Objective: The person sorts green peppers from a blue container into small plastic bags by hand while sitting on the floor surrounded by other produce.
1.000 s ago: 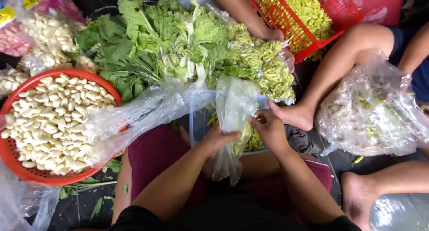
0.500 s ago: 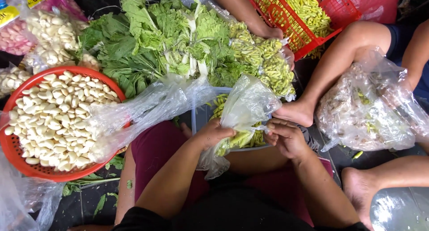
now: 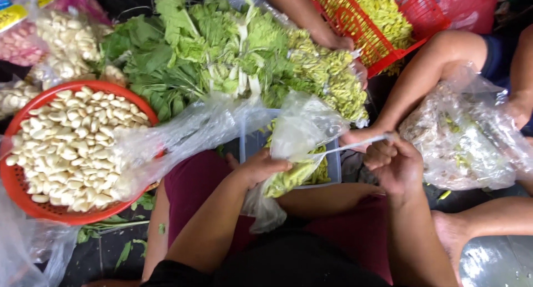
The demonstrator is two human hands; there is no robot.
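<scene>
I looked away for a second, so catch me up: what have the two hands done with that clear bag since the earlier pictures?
The right hand has moved out to the right, drawing the bag's neck into a thin taut strand. The left hand now grips the clear plastic bag of yellow-green pieces over the lap. The red basket of white cloves and the leafy greens stayed put.

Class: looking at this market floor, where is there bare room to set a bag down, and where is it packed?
Bare dark floor shows below the round red basket of peeled garlic, beside the person's knee. Everywhere above is crowded: leafy greens, yellow-green buds, and the clear plastic bag held by left hand and right hand.
</scene>
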